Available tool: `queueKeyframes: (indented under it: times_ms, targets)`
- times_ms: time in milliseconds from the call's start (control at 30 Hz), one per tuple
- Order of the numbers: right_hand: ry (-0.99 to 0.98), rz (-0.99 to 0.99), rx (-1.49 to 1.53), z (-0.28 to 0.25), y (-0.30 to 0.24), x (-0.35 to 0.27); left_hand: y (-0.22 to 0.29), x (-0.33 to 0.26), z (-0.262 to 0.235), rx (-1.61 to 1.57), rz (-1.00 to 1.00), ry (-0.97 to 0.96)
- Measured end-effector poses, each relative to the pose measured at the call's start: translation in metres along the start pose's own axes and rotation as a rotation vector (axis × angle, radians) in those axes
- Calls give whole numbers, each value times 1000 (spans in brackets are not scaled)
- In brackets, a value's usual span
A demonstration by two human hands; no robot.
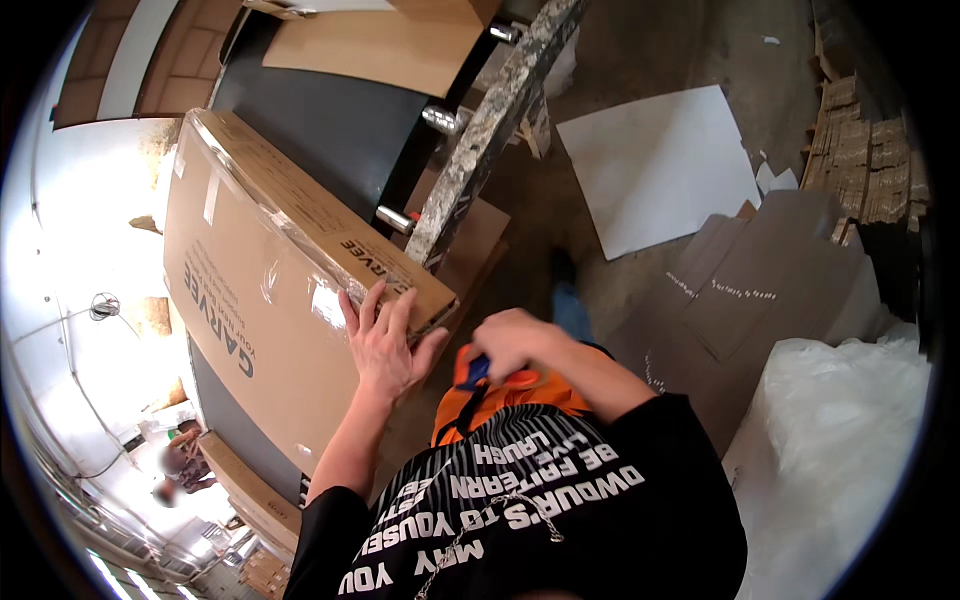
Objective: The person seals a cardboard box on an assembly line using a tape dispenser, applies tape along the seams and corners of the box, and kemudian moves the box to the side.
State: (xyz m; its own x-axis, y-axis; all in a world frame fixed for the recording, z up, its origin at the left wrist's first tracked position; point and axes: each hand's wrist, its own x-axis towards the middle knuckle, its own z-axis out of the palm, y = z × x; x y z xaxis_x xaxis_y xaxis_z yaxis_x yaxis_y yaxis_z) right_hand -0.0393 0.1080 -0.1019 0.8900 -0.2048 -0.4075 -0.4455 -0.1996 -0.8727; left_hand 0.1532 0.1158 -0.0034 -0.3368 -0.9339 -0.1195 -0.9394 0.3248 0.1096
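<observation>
A large, flat cardboard box (275,290), sealed with clear tape and printed in dark letters, stands on edge on a black conveyor belt. My left hand (385,345) lies on its near corner, fingers stretched over the edge and palm against the side. Just to the right, my right hand (515,345) is closed at my waist, over an orange cloth item (510,400) with a black strap. A dark blue piece (473,372) shows beneath the curled fingers. My hand hides most of what it grips, so its kind is unclear.
The black belt (330,125) runs beside a worn metal rail (480,150); another cardboard piece (370,45) lies farther along. A white sheet (660,170) and brown cardboard (740,290) lie on the right, near clear plastic wrap (840,440) and stacked cardboard (865,160). A person (185,460) is at far left.
</observation>
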Motion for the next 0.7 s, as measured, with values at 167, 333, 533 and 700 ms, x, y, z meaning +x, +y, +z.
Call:
queueKeyframes:
  times_ms: [167,333,533,700]
  targets:
    - [409,549,72,-21,92,-83,-3,-5,2,15,-6,52]
    - [861,824,35,-15,131,-135,-11,-11,10,-24,17,141]
    - [1047,836,402,-7,168,-158,-8,-3,3,-154,-97,96]
    - [1080,811,346,-34,176,-183,-11,76,5,-323,-244,194]
